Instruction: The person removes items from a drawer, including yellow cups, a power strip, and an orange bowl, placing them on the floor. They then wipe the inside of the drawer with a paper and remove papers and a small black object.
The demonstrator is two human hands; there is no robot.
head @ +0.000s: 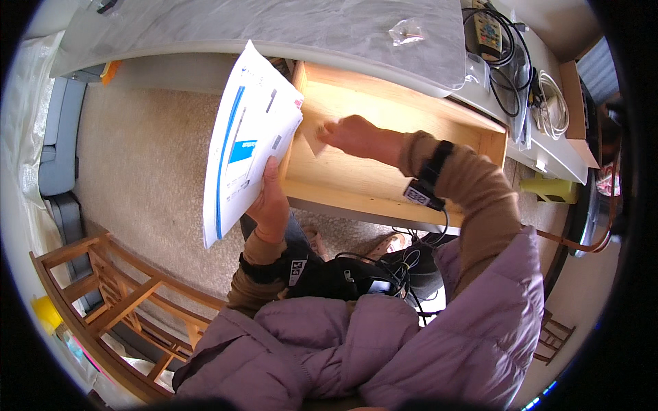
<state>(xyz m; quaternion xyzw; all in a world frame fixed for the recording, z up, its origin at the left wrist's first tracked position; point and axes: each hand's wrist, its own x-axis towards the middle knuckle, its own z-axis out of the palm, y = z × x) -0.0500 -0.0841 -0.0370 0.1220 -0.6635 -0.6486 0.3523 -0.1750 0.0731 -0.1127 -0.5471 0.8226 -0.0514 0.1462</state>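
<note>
My left hand (271,203) grips a stack of printed papers (257,123), white with blue bands, held upright just left of an open wooden drawer (349,203). The thumb lies on the front sheet. My right hand (354,136) is over the drawer's left part, its fingers bent together and slightly blurred. At its fingertips is a small, thin, pale brown piece (312,141), perhaps paper or card; whether the fingers hold it cannot be told. The drawer's pale wooden bottom shows around the right hand.
A grey marbled tabletop (308,31) with a small clear plastic bag (407,33) overhangs the drawer. To the right lie a remote control (487,33), black cables and a coiled white cable (554,105). A wooden chair (128,303) stands at lower left, a grey sofa (61,133) at far left.
</note>
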